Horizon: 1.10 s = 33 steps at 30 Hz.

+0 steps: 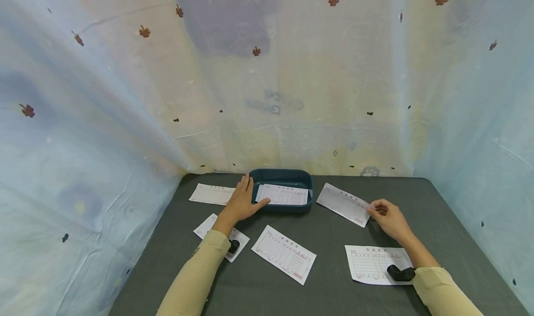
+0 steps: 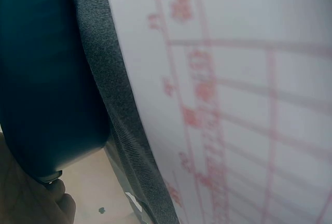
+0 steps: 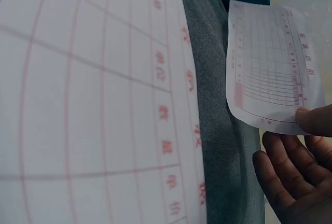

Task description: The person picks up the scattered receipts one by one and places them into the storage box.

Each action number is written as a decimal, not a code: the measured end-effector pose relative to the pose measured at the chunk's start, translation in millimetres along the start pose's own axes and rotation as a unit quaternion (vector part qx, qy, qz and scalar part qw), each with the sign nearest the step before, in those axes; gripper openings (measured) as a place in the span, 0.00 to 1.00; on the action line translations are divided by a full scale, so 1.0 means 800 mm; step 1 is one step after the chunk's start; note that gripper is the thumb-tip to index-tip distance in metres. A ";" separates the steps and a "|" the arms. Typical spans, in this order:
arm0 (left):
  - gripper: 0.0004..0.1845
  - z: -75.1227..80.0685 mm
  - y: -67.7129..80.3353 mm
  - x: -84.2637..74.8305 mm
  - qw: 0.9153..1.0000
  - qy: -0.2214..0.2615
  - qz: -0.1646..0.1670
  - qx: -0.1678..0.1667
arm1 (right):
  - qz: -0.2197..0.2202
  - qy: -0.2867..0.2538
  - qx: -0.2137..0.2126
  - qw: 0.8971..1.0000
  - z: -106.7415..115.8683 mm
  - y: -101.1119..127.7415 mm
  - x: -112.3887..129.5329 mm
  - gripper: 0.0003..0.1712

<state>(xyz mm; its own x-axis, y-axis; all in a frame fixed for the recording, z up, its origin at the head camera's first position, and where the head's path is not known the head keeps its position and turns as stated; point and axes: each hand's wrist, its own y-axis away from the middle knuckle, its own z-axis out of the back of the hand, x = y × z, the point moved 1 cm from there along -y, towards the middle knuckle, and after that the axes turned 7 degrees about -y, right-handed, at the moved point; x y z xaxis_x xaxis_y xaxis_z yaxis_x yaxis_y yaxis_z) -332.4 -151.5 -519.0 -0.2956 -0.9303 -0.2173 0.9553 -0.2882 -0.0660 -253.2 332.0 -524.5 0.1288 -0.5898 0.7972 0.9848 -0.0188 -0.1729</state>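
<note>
My left hand [image 1: 240, 205] rests at the left end of a dark teal plastic bin [image 1: 288, 209], its fingers straight along the left rim and the thumb reaching over the near rim. Printed paper forms [image 1: 283, 194] lie inside the bin. To the right of the bin, my right hand [image 1: 392, 221] pinches the right end of a printed form [image 1: 340, 204] between thumb and fingers. In the right wrist view that pinched form [image 3: 264, 63] stands tilted, with the thumb [image 3: 314, 120] on its printed face.
More forms lie on the dark grey tabletop [image 1: 325, 297]: one front centre [image 1: 284, 253], one under the right wrist [image 1: 371, 265], one under the left forearm [image 1: 204, 225], one left of the bin [image 1: 210, 194]. A patterned curtain [image 1: 292, 98] surrounds the table.
</note>
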 end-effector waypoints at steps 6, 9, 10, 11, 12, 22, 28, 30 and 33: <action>0.64 0.000 0.001 0.000 1.000 0.007 0.002 -0.002 | 0.031 -0.024 -0.048 0.998 0.002 -0.002 0.004 0.09; 0.63 0.000 0.002 -0.001 1.000 0.005 0.001 -0.005 | 0.047 -0.035 -0.063 0.996 0.003 -0.004 0.004 0.08; 0.63 0.000 0.002 0.000 1.000 0.005 0.001 -0.006 | 0.053 -0.038 -0.069 0.995 0.002 -0.004 0.004 0.08; 0.63 0.000 0.002 -0.001 1.000 0.004 0.002 -0.007 | 0.059 -0.041 -0.074 0.995 0.003 -0.005 0.003 0.07; 0.62 0.000 0.002 -0.001 1.000 0.004 0.002 -0.008 | 0.064 -0.045 -0.079 0.994 0.003 -0.005 0.004 0.07; 0.63 -0.003 -0.002 0.001 1.000 -0.001 0.001 -0.002 | 0.099 -0.089 -0.134 0.982 -0.003 -0.011 0.008 0.08; 0.63 -0.002 0.000 0.000 1.000 -0.002 0.002 -0.001 | 0.109 -0.110 -0.153 0.976 -0.005 -0.016 0.015 0.09; 0.63 -0.002 0.001 0.000 1.000 -0.001 0.002 -0.002 | 0.112 -0.116 -0.155 0.975 -0.006 -0.018 0.018 0.09; 0.63 -0.001 0.001 0.000 1.000 0.002 -0.001 -0.004 | 0.119 -0.126 -0.156 0.972 -0.009 -0.022 0.024 0.09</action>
<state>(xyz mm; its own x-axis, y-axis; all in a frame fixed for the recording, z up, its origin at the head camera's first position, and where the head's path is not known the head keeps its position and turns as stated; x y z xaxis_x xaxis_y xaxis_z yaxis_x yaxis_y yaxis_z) -331.8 -151.3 -519.4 -0.2969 -0.9290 -0.2208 0.9549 -0.2877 -0.0737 -268.8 314.8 -510.1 0.4114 -0.3908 0.8234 0.8458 -0.1731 -0.5047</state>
